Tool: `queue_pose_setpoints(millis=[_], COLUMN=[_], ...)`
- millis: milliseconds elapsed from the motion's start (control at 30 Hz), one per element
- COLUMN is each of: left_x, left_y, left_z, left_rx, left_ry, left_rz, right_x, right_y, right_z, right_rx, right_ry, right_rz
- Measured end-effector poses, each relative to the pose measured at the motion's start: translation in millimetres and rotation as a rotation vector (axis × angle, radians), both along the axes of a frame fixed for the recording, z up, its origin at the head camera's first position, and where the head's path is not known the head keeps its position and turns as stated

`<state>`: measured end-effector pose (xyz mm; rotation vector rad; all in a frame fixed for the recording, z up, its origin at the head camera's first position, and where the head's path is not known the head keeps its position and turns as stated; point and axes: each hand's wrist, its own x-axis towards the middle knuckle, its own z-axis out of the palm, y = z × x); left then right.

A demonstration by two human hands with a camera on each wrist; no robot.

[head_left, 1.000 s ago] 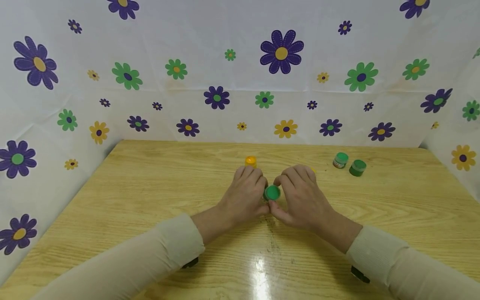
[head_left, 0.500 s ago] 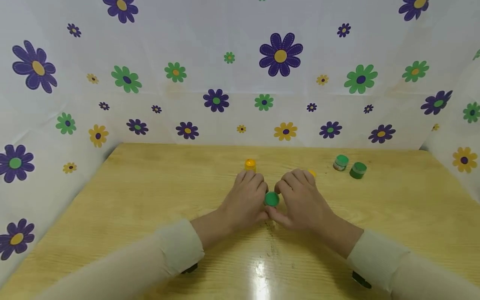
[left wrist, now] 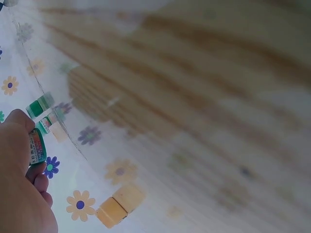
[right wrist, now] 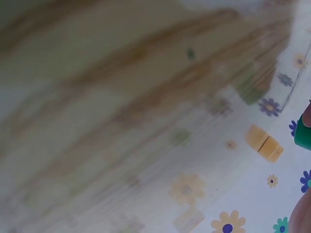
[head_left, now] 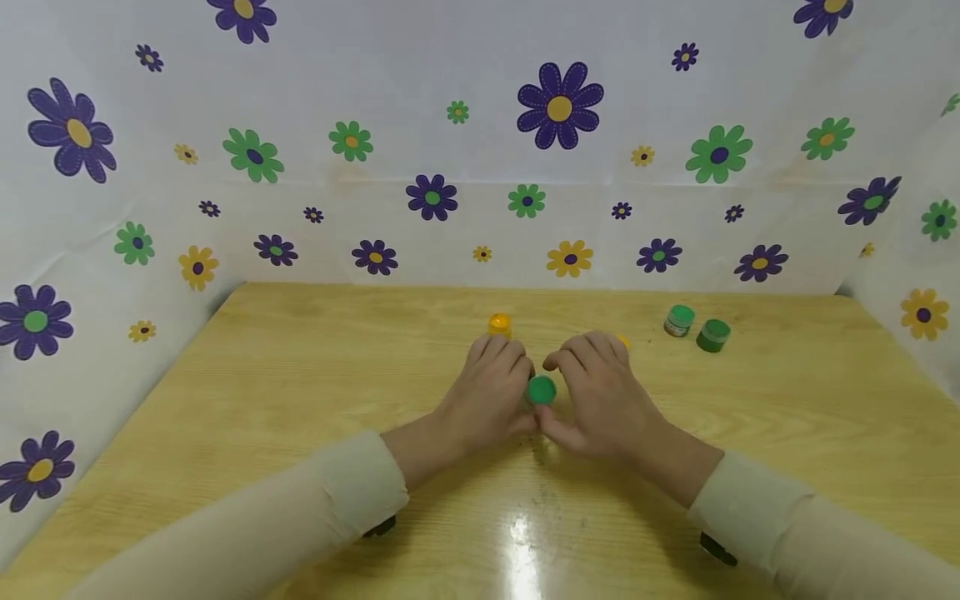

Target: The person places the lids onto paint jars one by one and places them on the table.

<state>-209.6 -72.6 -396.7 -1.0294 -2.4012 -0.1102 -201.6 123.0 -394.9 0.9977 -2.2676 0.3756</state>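
Observation:
Both hands meet over the middle of the table at a small paint jar (head_left: 542, 390) with a green top. My left hand (head_left: 487, 392) grips it from the left, fingers curled. From the right, my right hand (head_left: 603, 396) curls its thumb and index finger about the jar's top; the thumb touches its near side. A printed label shows on the jar (left wrist: 37, 147) in the left wrist view, between finger and thumb. Only a green part of the jar (right wrist: 303, 136) appears at the right wrist view's edge. The hands hide much of the jar's side.
A yellow-orange jar (head_left: 499, 326) stands behind the left hand. Another yellow one (head_left: 623, 342) is mostly hidden by the right hand. A light green jar (head_left: 679, 321) and a darker green jar (head_left: 713, 335) stand at the back right of the wooden table (head_left: 300, 358).
The hands stay around the green jar in nearly the same place, and the jar's top tilts slightly. The whole head view shifts a little down and back up.

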Motion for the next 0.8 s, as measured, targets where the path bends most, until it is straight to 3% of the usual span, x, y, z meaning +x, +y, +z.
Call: queue_pose_setpoints(millis=[233,800], left_x=[-3.0,-4.1], left_y=[3.2,1.7], left_z=[-1.3,-1.1], left_rx=[0.012,0.013], left_ry=[0.011,0.053], left_rz=[-0.012,-0.019], right_x=[-2.3,-0.6], right_y=[2.0,0.7], right_z=[-2.5,-0.1], right_rx=[0.015,0.031], right_ry=[-0.009,-0.011], right_rz=[0.028,-0.032])
